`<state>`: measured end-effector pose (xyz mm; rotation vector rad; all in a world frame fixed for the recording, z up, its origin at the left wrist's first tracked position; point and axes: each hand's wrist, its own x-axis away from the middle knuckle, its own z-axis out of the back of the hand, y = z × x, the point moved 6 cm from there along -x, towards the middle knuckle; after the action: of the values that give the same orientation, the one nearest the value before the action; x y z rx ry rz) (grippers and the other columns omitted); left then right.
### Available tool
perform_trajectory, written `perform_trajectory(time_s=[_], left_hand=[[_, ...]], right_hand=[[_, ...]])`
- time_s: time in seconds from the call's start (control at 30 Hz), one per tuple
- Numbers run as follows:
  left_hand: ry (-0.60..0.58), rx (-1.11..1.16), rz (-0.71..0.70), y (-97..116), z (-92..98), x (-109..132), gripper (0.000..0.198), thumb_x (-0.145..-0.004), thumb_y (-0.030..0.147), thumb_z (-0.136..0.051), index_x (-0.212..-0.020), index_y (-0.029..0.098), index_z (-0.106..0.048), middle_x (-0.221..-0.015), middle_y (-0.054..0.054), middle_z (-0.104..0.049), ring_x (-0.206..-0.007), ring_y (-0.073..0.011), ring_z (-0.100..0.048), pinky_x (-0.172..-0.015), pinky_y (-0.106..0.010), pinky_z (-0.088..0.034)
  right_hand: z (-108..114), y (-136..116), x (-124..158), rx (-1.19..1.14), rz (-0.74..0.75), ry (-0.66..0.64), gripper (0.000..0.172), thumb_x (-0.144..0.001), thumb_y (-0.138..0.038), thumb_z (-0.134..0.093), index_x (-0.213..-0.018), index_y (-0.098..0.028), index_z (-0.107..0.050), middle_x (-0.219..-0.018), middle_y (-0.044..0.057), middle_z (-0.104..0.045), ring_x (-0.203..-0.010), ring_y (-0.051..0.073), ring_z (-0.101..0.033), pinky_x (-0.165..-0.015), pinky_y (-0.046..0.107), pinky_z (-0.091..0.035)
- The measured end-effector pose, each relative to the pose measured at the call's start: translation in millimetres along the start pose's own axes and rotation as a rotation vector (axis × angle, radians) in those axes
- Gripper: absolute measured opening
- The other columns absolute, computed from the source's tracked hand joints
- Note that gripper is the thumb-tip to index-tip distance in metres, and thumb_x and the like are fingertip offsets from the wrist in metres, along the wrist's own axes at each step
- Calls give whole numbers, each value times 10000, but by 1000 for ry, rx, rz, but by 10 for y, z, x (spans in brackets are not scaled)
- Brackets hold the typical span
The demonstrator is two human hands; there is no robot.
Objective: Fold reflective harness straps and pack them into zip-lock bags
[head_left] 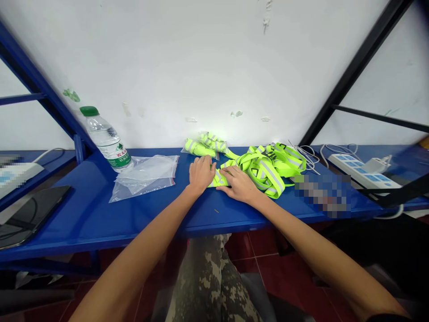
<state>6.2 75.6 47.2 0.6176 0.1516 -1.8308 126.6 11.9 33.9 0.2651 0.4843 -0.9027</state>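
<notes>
A fluorescent yellow-green reflective strap [217,179] with silver stripes lies folded on the blue table, between and under both hands. My left hand [201,173] is closed over its left part, fingers together and thumb toward the right. On the right part rests my right hand [239,183], its fingers stretched out and its thumb apart. From there the band runs into a loose pile of reflective straps [264,167] with black fittings. Behind my left hand lie clear bags packed with the same straps [204,144]. What the left fingertips touch is partly hidden.
Flat clear zip bags [147,172] lie at the left beside a water bottle [109,141] with a green cap. A dark tablet-like device [33,214] is at far left. White power strips [363,172] and cables flank the blue table [150,221]; a wall stands behind.
</notes>
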Motion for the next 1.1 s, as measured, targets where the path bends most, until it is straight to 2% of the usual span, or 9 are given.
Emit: perform_trajectory(time_s=[0.13,0.27,0.43,0.6,0.7,0.83,0.9,1.0,1.1], left_hand=[[44,42,-51,16,45,63,313,-983,395,-371,-901,189,-591,-871,-75,-697,-838,-221,-633,-745,-331,-420],[72,-35,-129,76,120,157,379,-974,440,-360,-900,173,-619,-861,-102,-697,-878,-245,-628,-789,-357,-410],[9,-117,-201,150,119,189,505,-1004,413,-238,-902,150,-657,-850,-145,-708,-869,-257,-648,-786,-361,-415],[-83,-133,-151,136,77,55,624,-1012,396,-166,-865,138,-715,-831,-156,-727,-799,-261,-690,-700,-338,-444],[-100,-145,-117,103,58,-47,645,-1006,407,-183,-859,127,-745,-849,-172,-736,-821,-291,-704,-713,-360,-471],[-128,-110,-62,17,1,-183,619,-995,423,-223,-900,133,-762,-925,-180,-742,-907,-291,-704,-790,-369,-498],[-173,-75,-35,-44,-57,-257,613,-987,440,-239,-887,140,-764,-945,-178,-743,-924,-287,-702,-805,-361,-505],[-275,-14,8,-136,-166,-365,591,-969,458,-266,-869,149,-759,-949,-174,-744,-932,-288,-702,-796,-348,-511],[-343,26,49,-182,-243,-429,524,-951,453,-312,-896,166,-748,-985,-171,-741,-956,-309,-696,-793,-365,-509]], right_hand=[[-10,-37,-15,43,-3,-33,475,-974,-436,-437,-1261,-72,-544,-1205,215,-610,-1152,342,-546,-999,484,-446],[-40,-42,-28,34,-2,-45,426,-1007,-373,-352,-1222,-60,-544,-1170,225,-622,-1158,339,-543,-981,470,-446],[-109,83,-46,-73,-62,-36,353,-1026,-323,-286,-1099,-122,-567,-1033,170,-647,-1005,289,-589,-914,432,-458],[-190,222,-120,-213,-110,-7,379,-1042,-350,-234,-963,-167,-557,-928,107,-636,-901,222,-585,-854,358,-460],[-216,276,-199,-203,-150,43,417,-1043,-355,-229,-912,-171,-579,-893,103,-632,-901,223,-573,-886,373,-450],[-202,338,-297,-141,-234,172,413,-1030,-364,-296,-941,-159,-643,-1152,148,-631,-1148,257,-512,-1046,424,-375],[-221,363,-342,-135,-267,191,425,-1027,-363,-302,-945,-151,-661,-1209,155,-620,-1194,259,-498,-1072,419,-356],[-279,415,-394,-232,-323,186,440,-1031,-373,-278,-981,-160,-660,-1096,129,-669,-1082,225,-578,-980,363,-419],[-325,493,-418,-307,-440,186,472,-1026,-439,-286,-913,-177,-663,-916,86,-701,-895,196,-627,-805,293,-435]])
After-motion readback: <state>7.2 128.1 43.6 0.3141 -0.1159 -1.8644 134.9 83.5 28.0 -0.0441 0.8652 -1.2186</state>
